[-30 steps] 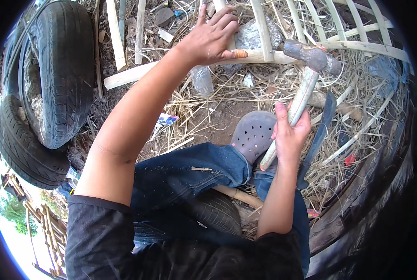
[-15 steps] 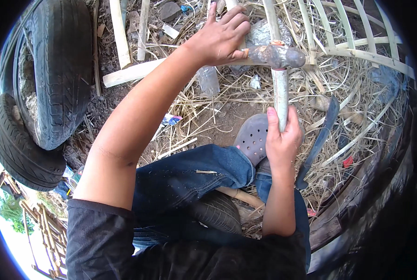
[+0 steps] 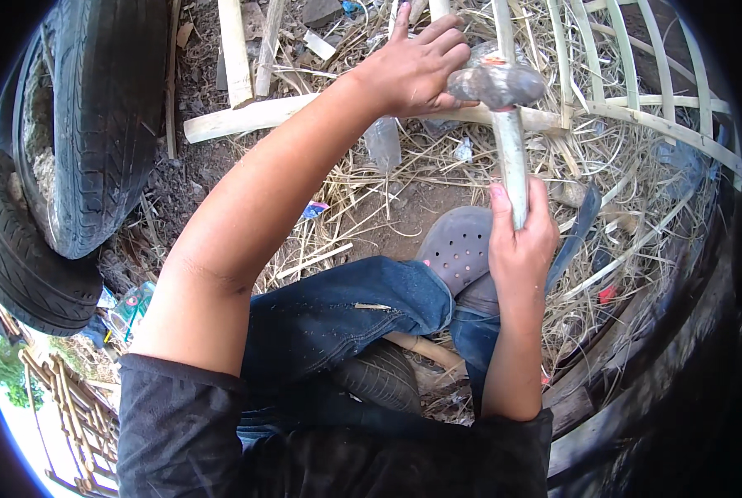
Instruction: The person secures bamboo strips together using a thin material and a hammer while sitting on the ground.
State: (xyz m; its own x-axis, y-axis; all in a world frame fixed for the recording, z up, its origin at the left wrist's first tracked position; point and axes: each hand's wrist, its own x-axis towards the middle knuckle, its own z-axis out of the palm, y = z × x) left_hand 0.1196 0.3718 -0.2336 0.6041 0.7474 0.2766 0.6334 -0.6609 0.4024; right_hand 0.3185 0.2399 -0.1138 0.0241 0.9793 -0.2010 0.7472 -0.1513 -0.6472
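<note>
My right hand (image 3: 522, 241) is wrapped round the lower end of the pale handle of a hammer (image 3: 510, 153). Its heavy, worn metal head (image 3: 497, 85) is up by the bamboo slats, close to my left thumb. My left hand (image 3: 421, 70) is bent over the place where a long crosswise bamboo slat (image 3: 242, 120) meets an upright slat (image 3: 440, 8). It appears to grip the bamboo there, though the fingertips are partly hidden. Whether the hammer touches the bamboo cannot be made out.
Old tyres (image 3: 109, 124) stand at the left. A grid of bamboo strips (image 3: 620, 58) spreads over the upper right. Beside my right wrist lies a dark machete-like blade (image 3: 574, 236) on straw. My shoe (image 3: 454, 249) rests on the ground below the crosswise slat; another tyre (image 3: 379, 378) is under my leg.
My right hand and the hammer have shifted slightly to the right, and the hammer head is a little higher in view. My left hand keeps its place on the bamboo.
</note>
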